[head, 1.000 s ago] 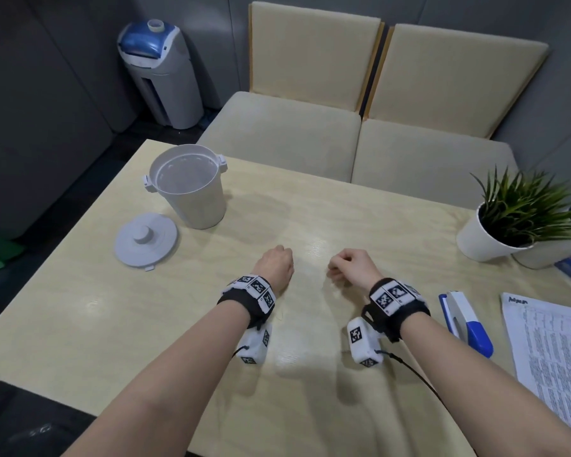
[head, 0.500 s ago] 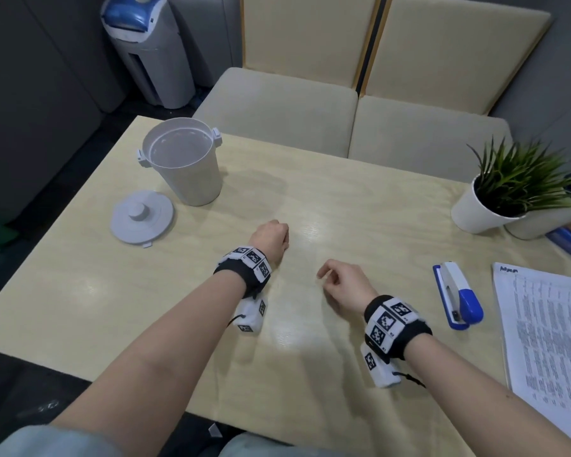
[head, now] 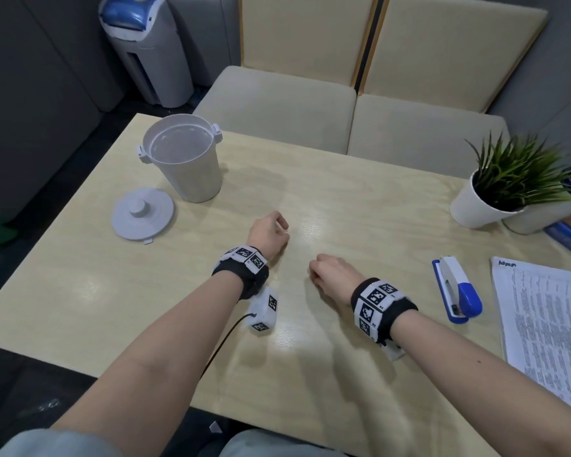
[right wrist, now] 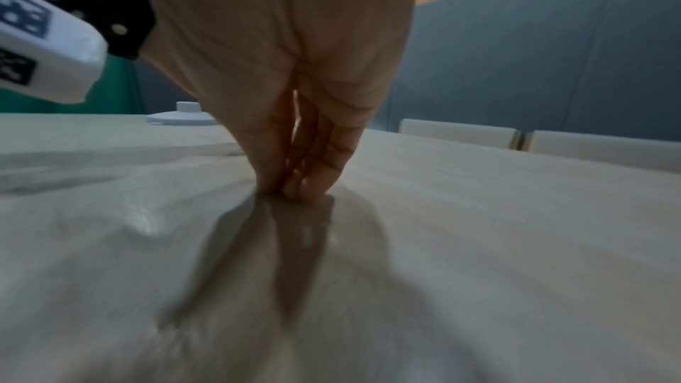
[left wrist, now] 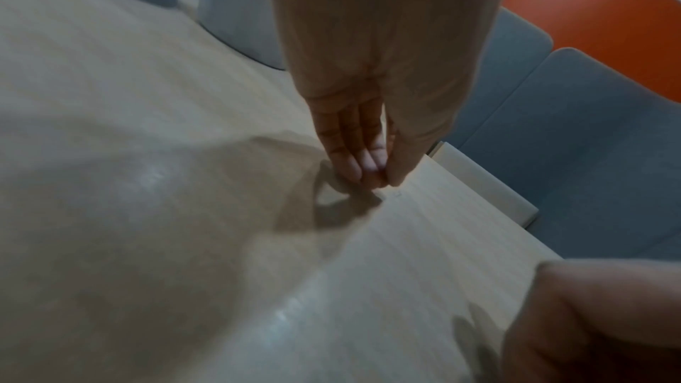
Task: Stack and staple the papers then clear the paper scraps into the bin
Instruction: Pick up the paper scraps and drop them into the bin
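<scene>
Running off the right edge of the head view, the printed papers point(head: 548, 328) show only in part, and their small type cannot be read. Both wrist views are blurred. The left hand point(head: 267, 233) sits mid-frame with fingers point(left wrist: 363, 153) bunched against the thumb, tips down at the table point(head: 80, 285); whether a scrap is pinched between them cannot be told. The right hand point(head: 333, 275), lower and to the right, has its fingers point(right wrist: 324, 168) curled together with tips touching the tabletop, nothing visible in them.

Compared with a second ago, the right hand has drawn back toward the lower part of the frame, while the left has kept its place near the middle.

A blue and white stapler point(head: 457, 288) lies between the right wrist and the papers. At upper left stands the open white bin point(head: 185, 163), its lid point(head: 142, 214) flat beside it. A potted plant point(head: 505, 189) stands at the right edge, and two beige chairs point(head: 343, 107) face the far side.
</scene>
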{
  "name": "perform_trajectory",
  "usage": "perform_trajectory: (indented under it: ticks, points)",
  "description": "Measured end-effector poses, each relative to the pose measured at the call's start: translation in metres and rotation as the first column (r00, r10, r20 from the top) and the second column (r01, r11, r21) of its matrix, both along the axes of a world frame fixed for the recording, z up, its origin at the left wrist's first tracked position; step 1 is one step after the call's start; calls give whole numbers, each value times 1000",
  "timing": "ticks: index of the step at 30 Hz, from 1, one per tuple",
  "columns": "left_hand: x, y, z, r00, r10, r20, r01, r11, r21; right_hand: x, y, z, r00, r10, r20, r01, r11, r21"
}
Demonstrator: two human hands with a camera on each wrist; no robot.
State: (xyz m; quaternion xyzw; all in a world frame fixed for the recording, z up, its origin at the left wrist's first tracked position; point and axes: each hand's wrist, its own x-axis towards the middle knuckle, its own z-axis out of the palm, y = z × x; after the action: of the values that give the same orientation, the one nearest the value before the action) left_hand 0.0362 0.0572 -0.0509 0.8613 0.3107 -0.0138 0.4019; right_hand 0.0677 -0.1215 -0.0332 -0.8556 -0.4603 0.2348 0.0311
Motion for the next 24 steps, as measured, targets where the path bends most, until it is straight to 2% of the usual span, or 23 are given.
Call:
perform_trajectory:
  ticks: [6,11,15,18,21,24]
  points:
    - [23,-9,-2,995,-53,-79,61,993,104,-3,13,3,981,166,102,-154,981,-117]
    - [38,-12,-1,975,-127,-184,168,958,231,-9,16,3,970,197,140,-178,974,-138]
    - [46,-12,4,942,-183,-281,263,923,280,-10,11,2,976,172,130,-153,977,-146]
    - [49,-12,5,915,-215,-340,326,892,312,-9,3,0,986,120,120,-109,990,-90]
    - [50,-13,5,894,-258,-366,390,852,351,-8,-7,-5,995,28,101,-26,999,-26]
    - [50,-10,5,857,-321,-402,470,807,357,-2,-14,-9,994,-111,-7,111,994,-1]
